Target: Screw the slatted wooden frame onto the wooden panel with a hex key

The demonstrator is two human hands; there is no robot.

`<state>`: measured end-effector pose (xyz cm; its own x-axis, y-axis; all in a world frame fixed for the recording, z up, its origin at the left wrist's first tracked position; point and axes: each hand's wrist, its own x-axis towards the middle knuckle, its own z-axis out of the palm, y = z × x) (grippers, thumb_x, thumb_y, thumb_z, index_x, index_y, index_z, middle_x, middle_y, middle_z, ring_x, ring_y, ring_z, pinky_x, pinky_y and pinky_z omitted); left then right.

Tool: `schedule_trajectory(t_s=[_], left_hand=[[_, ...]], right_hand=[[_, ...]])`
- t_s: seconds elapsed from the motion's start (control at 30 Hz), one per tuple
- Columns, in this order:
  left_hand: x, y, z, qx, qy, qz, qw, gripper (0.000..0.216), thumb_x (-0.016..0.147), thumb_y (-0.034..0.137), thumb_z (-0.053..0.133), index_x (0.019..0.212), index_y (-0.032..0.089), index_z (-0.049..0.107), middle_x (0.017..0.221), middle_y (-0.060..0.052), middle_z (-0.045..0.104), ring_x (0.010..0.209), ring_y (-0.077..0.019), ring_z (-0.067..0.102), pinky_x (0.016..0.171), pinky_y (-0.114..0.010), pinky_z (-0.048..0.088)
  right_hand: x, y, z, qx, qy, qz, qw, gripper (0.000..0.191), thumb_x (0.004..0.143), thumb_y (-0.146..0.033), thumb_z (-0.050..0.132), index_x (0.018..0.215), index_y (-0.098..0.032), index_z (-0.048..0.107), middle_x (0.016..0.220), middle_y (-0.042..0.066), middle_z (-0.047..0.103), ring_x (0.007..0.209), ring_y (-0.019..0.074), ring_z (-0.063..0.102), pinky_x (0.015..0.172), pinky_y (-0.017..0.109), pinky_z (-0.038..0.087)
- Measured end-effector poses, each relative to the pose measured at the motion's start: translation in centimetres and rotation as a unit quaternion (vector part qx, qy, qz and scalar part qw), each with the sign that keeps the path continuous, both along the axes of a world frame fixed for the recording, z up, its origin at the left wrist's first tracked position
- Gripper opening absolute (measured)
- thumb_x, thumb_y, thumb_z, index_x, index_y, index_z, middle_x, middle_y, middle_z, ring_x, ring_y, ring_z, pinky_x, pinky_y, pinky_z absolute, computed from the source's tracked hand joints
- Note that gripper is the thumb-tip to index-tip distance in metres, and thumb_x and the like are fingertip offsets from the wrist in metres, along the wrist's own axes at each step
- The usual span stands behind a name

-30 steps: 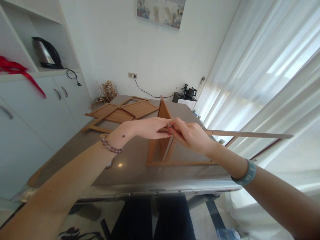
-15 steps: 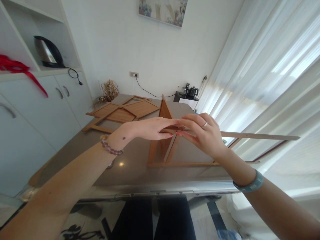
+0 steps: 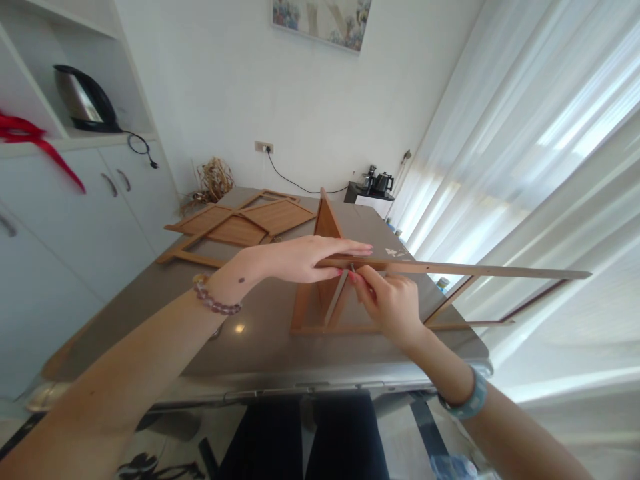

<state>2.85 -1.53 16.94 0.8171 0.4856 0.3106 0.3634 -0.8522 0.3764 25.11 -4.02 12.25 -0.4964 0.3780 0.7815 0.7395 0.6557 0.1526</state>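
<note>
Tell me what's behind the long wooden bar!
Behind the bar, you can see some of the board, the table and the curtain. The left grip hides part of the board, so that can't be seen.

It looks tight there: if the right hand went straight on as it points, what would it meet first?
Probably the wooden rail, where a small metal piece shows at the fingertips of the right hand; the left hand is close, depth unclear.

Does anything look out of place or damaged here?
Yes: the plug of the steel kettle dangles unconnected over the cabinet, and a red strip trails off the shelf. White specks on the table beyond the frame also stand out; scraps or glare, I can't tell.
</note>
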Motion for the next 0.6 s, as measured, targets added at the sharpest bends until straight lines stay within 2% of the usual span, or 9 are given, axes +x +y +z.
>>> schedule_trajectory(t_s=[0.1, 0.17, 0.23, 0.3, 0.4, 0.5, 0.6], left_hand=[[-0.1, -0.2, 0.1, 0.002, 0.009, 0.020, 1.000, 0.058, 0.098, 0.025, 0.049, 0.152, 0.034, 0.029, 0.156, 0.003, 0.039, 0.140, -0.0158, 0.042, 0.116, -0.029, 0.033], [-0.1, -0.4, 0.2, 0.001, 0.015, 0.027, 1.000, 0.061, 0.098, 0.028, 0.050, 0.153, 0.034, 0.026, 0.157, 0.002, 0.038, 0.140, -0.0177, 0.042, 0.116, -0.031, 0.033], [-0.1, -0.6, 0.6, -0.009, 0.026, 0.034, 0.999, 0.065, 0.096, 0.032, 0.052, 0.154, 0.034, 0.022, 0.158, 0.001, 0.034, 0.141, -0.0200, 0.041, 0.117, -0.034, 0.033], [-0.1, -0.9, 0.9, -0.028, 0.036, 0.040, 0.998, 0.069, 0.095, 0.035, 0.055, 0.155, 0.035, 0.020, 0.159, 0.001, 0.033, 0.142, -0.0217, 0.039, 0.118, -0.037, 0.032], [-0.2, -1.1, 1.1, -0.053, 0.022, 0.031, 0.998, 0.073, 0.093, 0.037, 0.057, 0.155, 0.035, 0.018, 0.161, 0.000, 0.029, 0.146, -0.0225, 0.034, 0.120, -0.038, 0.029], [-0.3, -1.0, 0.8, -0.075, -0.029, -0.004, 0.997, 0.084, 0.091, 0.040, 0.061, 0.156, 0.033, 0.008, 0.166, -0.003, 0.012, 0.151, -0.0237, 0.019, 0.123, -0.038, 0.024], [-0.3, -0.6, 0.2, -0.124, -0.074, -0.037, 0.989, 0.093, 0.092, 0.042, 0.061, 0.155, 0.035, -0.007, 0.166, -0.005, -0.005, 0.151, -0.0235, 0.022, 0.122, -0.038, 0.025]], right_hand=[[-1.1, -0.6, -1.5, -0.114, 0.091, 0.006, 0.989, 0.034, 0.104, -0.040, 0.039, 0.081, -0.022, 0.058, 0.050, -0.007, 0.060, 0.042, 0.0089, 0.052, 0.049, 0.024, 0.026], [-1.5, -0.6, -2.0, -0.128, 0.131, 0.011, 0.983, 0.032, 0.103, -0.040, 0.042, 0.082, -0.022, 0.057, 0.052, -0.007, 0.061, 0.045, 0.0092, 0.055, 0.051, 0.023, 0.029], [-1.6, -0.5, -2.3, -0.097, 0.143, 0.004, 0.985, 0.031, 0.102, -0.038, 0.046, 0.080, -0.022, 0.058, 0.052, -0.006, 0.060, 0.048, 0.0101, 0.054, 0.054, 0.024, 0.031], [-1.6, -0.4, -2.3, -0.036, 0.135, -0.011, 0.990, 0.027, 0.100, -0.036, 0.050, 0.081, -0.022, 0.063, 0.061, -0.002, 0.062, 0.059, 0.0124, 0.056, 0.061, 0.026, 0.034], [-1.7, -0.5, -2.1, 0.048, 0.147, -0.062, 0.986, 0.023, 0.095, -0.039, 0.059, 0.080, -0.025, 0.070, 0.097, 0.007, 0.066, 0.092, 0.0213, 0.057, 0.081, 0.036, 0.037], [-1.8, -0.6, -2.0, 0.045, 0.162, -0.072, 0.983, 0.026, 0.095, -0.041, 0.058, 0.077, -0.027, 0.070, 0.126, 0.005, 0.060, 0.121, 0.0284, 0.048, 0.095, 0.046, 0.028], [-1.8, -0.5, -2.1, 0.012, 0.150, -0.029, 0.988, 0.026, 0.098, -0.035, 0.053, 0.078, -0.026, 0.067, 0.121, 0.001, 0.066, 0.117, 0.0235, 0.054, 0.099, 0.046, 0.023]])
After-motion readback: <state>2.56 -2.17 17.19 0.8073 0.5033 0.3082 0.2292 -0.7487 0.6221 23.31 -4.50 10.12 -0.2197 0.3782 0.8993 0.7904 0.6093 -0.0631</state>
